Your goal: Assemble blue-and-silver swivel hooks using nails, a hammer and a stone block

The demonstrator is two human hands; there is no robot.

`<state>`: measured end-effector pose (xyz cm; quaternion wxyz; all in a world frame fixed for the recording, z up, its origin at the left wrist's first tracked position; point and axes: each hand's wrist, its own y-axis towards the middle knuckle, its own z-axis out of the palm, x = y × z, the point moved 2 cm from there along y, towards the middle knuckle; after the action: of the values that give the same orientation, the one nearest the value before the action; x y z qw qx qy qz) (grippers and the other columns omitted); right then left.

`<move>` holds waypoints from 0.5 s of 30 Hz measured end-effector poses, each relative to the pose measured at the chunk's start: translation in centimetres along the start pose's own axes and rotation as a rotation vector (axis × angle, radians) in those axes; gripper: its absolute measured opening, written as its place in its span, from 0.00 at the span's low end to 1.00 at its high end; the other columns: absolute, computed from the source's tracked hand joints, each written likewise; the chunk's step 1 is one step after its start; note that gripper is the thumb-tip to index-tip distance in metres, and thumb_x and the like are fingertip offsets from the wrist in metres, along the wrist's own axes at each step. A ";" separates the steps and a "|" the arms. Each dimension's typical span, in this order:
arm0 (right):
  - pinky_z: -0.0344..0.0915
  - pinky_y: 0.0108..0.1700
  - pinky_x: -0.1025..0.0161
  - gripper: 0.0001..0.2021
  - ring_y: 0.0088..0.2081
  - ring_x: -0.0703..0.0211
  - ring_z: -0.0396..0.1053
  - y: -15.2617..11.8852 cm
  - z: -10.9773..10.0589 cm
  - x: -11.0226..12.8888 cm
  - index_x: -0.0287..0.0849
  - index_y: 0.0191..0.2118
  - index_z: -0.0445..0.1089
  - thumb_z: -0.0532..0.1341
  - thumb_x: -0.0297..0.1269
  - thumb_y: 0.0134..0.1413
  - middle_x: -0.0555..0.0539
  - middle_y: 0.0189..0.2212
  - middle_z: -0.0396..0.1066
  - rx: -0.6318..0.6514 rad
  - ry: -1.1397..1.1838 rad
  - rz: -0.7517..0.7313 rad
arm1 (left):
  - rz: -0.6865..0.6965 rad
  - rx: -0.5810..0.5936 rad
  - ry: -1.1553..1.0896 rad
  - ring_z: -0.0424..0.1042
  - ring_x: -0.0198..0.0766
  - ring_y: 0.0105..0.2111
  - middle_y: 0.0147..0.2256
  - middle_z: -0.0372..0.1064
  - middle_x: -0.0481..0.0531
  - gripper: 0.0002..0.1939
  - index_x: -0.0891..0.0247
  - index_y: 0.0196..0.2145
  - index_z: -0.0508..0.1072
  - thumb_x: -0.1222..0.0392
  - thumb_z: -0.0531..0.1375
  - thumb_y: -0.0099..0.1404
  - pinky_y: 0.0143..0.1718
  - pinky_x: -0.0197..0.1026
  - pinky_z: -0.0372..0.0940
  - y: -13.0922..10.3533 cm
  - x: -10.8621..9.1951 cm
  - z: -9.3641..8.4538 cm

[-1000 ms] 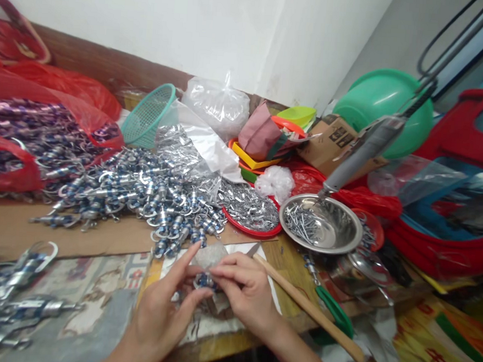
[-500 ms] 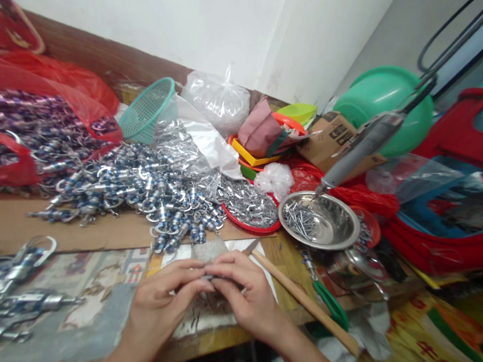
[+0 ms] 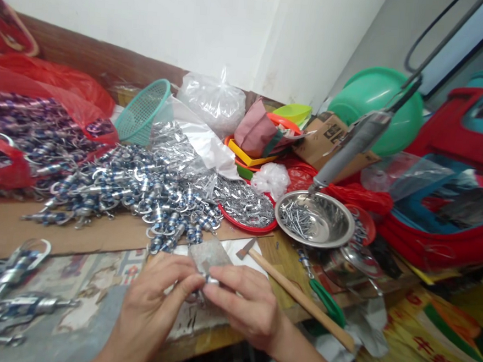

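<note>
Both hands meet at the near edge of the bench, in front of a grey metal block (image 3: 210,255). My left hand (image 3: 157,293) pinches a small metal part (image 3: 211,278) between thumb and fingers. From the other side, my right hand (image 3: 246,298) grips the same part with its fingertips. Most of the part is covered by the fingers, so its kind is unclear. Just beyond my right hand lies a hammer (image 3: 299,295) with a wooden handle. Past the block spreads a heap of blue and silver metal fittings with hooks (image 3: 142,188).
A red tray (image 3: 244,228) holds small metal strips. Nails lie in a steel bowl (image 3: 335,226), with a hanging grey electric screwdriver (image 3: 347,147) above it. Green-handled tool (image 3: 327,303) lies at the right. More fittings (image 3: 21,303) are at the near left.
My hands have shifted slightly apart and the fingers of my right hand have tilted, so the small metal part now shows between the fingertips. The view has moved slightly.
</note>
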<state>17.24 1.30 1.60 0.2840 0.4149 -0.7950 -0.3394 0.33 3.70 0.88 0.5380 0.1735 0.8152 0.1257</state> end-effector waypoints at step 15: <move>0.66 0.25 0.70 0.06 0.24 0.62 0.69 -1.2 1.8 1.5 0.34 0.31 0.77 0.64 0.27 0.44 0.42 0.23 0.73 -0.071 0.259 0.523 | -0.763 -0.074 -0.562 0.74 0.42 0.28 0.26 0.78 0.52 0.18 0.64 0.28 0.79 0.50 0.69 0.41 0.30 0.37 0.69 -2.1 2.1 2.5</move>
<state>15.70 0.09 -0.15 0.4753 0.2257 -0.8196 -0.2268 1.52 2.70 -2.66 0.7514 -0.1303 0.6385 -0.1040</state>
